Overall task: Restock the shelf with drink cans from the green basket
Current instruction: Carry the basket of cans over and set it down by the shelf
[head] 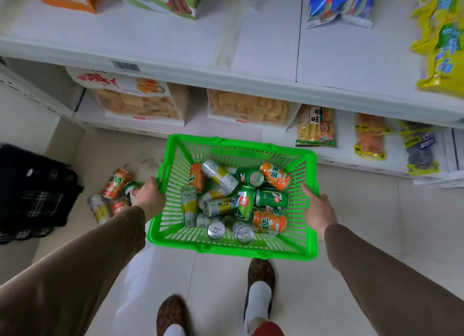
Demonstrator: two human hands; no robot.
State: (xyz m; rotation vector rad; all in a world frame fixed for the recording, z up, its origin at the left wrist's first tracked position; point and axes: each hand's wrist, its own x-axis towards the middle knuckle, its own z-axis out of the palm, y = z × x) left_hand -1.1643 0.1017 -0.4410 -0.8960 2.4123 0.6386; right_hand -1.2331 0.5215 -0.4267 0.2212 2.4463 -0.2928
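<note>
Green basket (310,202): held between both hands, above the floor before the shelf.
Drink cans (233,197): orange, green and yellow-silver, piled loose inside the basket.
Left hand (150,196): fingers curled over the basket's left rim.
Right hand (320,210): grips the right rim, thumb inside.
Loose cans (113,195): on the floor, just left of the left hand.
Shelf (251,77): white, carrying snack bags.

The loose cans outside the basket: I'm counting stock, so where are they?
In the head view, the loose cans lie on the floor, left of the green basket, just beyond the left hand.
</note>
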